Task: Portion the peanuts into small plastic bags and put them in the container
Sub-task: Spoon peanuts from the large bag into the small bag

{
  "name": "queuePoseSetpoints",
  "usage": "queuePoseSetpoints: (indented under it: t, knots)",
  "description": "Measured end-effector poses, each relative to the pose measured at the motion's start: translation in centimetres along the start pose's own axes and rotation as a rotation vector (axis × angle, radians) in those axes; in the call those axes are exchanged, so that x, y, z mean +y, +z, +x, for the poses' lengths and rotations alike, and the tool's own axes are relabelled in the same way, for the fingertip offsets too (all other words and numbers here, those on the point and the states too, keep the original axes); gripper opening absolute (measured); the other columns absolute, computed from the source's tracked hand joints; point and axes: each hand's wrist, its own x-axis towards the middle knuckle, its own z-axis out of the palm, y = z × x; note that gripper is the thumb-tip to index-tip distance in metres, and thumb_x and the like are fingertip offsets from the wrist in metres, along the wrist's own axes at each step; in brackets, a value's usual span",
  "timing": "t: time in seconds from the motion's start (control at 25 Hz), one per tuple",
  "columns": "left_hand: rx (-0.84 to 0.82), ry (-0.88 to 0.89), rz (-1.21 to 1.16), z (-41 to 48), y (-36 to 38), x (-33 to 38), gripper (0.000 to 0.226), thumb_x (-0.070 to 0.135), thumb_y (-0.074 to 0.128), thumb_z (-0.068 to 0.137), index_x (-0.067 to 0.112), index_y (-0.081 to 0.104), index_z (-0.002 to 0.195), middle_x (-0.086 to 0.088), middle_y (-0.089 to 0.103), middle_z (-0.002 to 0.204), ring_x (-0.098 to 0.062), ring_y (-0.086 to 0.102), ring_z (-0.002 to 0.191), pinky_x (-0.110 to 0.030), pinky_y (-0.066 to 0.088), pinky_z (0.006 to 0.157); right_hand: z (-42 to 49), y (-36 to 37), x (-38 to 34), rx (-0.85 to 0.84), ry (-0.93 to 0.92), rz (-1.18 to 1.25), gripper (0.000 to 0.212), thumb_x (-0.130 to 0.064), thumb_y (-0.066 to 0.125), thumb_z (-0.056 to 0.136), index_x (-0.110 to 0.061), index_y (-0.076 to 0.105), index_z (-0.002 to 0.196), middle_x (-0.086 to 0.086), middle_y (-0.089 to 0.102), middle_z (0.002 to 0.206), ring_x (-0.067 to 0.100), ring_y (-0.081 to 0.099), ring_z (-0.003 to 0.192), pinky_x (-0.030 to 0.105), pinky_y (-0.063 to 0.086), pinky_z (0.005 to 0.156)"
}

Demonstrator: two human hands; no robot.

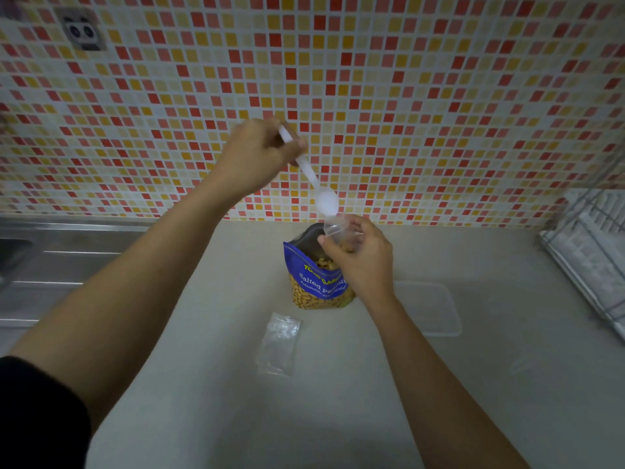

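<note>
On a pale counter (203,384), seen from above, two bare forearms reach forward. Nearest the viewer, an empty clear bag (279,345) lies flat. To its right, apart from it, sits a shallow clear container (436,309); nothing shows inside it.

Beyond these stands an open blue pouch (318,282) of salted peanuts, its mouth gaping and nuts visible within. The right hand (363,262) hovers over that mouth, fingers pinched on a small bag (341,233) and holding its top open; some peanuts appear to be inside it already.

Higher and to the left, the left hand (257,155) is closed around the handle of a white spoon (314,182), which slants down so its bowl sits just above the small bag's opening. Whether the spoon bowl holds nuts cannot be told.

At far left is a steel sink (40,262); at far right, a wire dish rack (592,252). Behind everything rises a wall of red, orange and cream mosaic tiles (439,96).

Risks, as I judge them: the bag's mouth is narrow and floppy, so nuts tipped off-centre could miss it, though most would fall back into the pouch. A nudge from the right wrist could topple the pouch and scatter nuts.
</note>
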Motion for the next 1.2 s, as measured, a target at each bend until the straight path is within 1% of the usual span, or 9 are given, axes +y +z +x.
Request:
queuePoseSetpoints:
  t: [0.16, 0.32, 0.48, 0.6, 0.72, 0.84, 1.04, 1.12, 1.2]
  knots:
    - [-0.035, -0.203, -0.1, -0.7, 2.1, -4.3, 0.015, 0.027, 0.059, 0.09, 0.015, 0.068, 0.091, -0.004, 0.068, 0.089, -0.007, 0.054, 0.066, -0.018, 0.037, 0.056, 0.3, -1.6, 0.1, 0.037, 0.169, 0.129, 0.037, -0.038, 0.082, 0.066, -0.029, 0.059, 0.092, -0.016, 0.064, 0.084, -0.004, 0.063, 0.073, 0.018, 0.05, 0.069]
    - [-0.24, -0.2, 0.307, -2.5, 8.2, -8.6, 0.028, 0.041, 0.064, 0.082, 0.017, 0.072, 0.093, -0.008, 0.064, 0.104, -0.023, 0.057, 0.099, -0.033, 0.047, 0.079, 0.7, -3.0, -0.1, 0.037, 0.249, 0.185, 0.042, -0.045, 0.08, 0.065, -0.025, 0.06, 0.096, -0.011, 0.065, 0.092, -0.001, 0.062, 0.084, 0.024, 0.053, 0.078]
    - [-0.264, -0.238, 0.549, -3.8, 9.6, -8.8, 0.041, 0.049, 0.059, 0.084, 0.024, 0.058, 0.116, -0.007, 0.044, 0.129, -0.029, 0.038, 0.124, -0.053, 0.037, 0.098, 0.7, -3.5, -0.7, 0.029, 0.262, 0.183, 0.056, -0.05, 0.079, 0.063, -0.018, 0.062, 0.106, -0.003, 0.067, 0.104, 0.009, 0.063, 0.095, 0.03, 0.054, 0.084]
    - [-0.069, -0.168, 0.3, -5.2, 8.1, -7.9, 0.044, 0.041, 0.061, 0.086, 0.017, 0.053, 0.122, -0.01, 0.046, 0.126, -0.025, 0.043, 0.118, -0.038, 0.039, 0.093, 0.6, -3.8, -1.1, 0.016, 0.265, 0.185, 0.059, -0.051, 0.078, 0.065, -0.017, 0.062, 0.111, -0.003, 0.067, 0.106, 0.01, 0.063, 0.096, 0.024, 0.051, 0.079]
    - [0.082, -0.03, -0.005, -7.7, 7.3, -6.2, 0.019, 0.023, 0.057, 0.09, 0.01, 0.064, 0.103, -0.006, 0.064, 0.101, -0.012, 0.057, 0.085, -0.026, 0.049, 0.076, 0.4, -3.5, -1.5, 0.034, 0.255, 0.21, 0.049, -0.05, 0.078, 0.065, -0.021, 0.063, 0.101, -0.003, 0.068, 0.1, 0.011, 0.065, 0.092, 0.029, 0.054, 0.081]
    - [-0.082, -0.089, -0.308, -10.6, 8.5, -4.2, 0.014, 0.025, 0.067, 0.084, 0.017, 0.067, 0.096, 0.0, 0.071, 0.085, -0.007, 0.066, 0.078, -0.016, 0.052, 0.074, 0.2, -3.1, -2.1, 0.043, 0.271, 0.274, 0.04, -0.051, 0.079, 0.064, -0.027, 0.058, 0.089, -0.009, 0.066, 0.09, 0.009, 0.066, 0.086, 0.031, 0.056, 0.08]
    - [-0.123, -0.313, -0.723, -11.0, 10.3, -3.9, 0.009, 0.009, 0.066, 0.084, 0.015, 0.068, 0.091, -0.007, 0.071, 0.081, -0.015, 0.068, 0.075, -0.025, 0.056, 0.077, -0.1, -4.1, -1.6, -0.149, 0.281, 0.345, 0.043, -0.044, 0.068, 0.079, -0.017, 0.058, 0.111, 0.001, 0.068, 0.104, 0.01, 0.066, 0.09, 0.028, 0.055, 0.078]
    - [-0.139, -0.326, -0.777, -11.2, 10.8, -3.5, 0.007, 0.007, 0.062, 0.086, 0.013, 0.067, 0.087, -0.005, 0.069, 0.074, -0.012, 0.065, 0.068, -0.021, 0.055, 0.071, -0.9, -4.8, -1.2, -0.203, 0.301, 0.398, 0.032, -0.032, 0.06, 0.089, -0.011, 0.059, 0.112, -0.001, 0.069, 0.095, 0.005, 0.065, 0.082, 0.021, 0.052, 0.069]
    - [-0.185, -0.334, -0.766, -12.1, 12.0, -2.8, 0.007, 0.01, 0.06, 0.089, 0.01, 0.066, 0.088, -0.005, 0.067, 0.071, -0.01, 0.062, 0.064, -0.019, 0.054, 0.068, -2.0, -5.5, -0.3, -0.147, 0.311, 0.462, 0.015, -0.019, 0.057, 0.092, -0.008, 0.062, 0.1, 0.004, 0.068, 0.084, 0.013, 0.065, 0.074, 0.029, 0.056, 0.067]
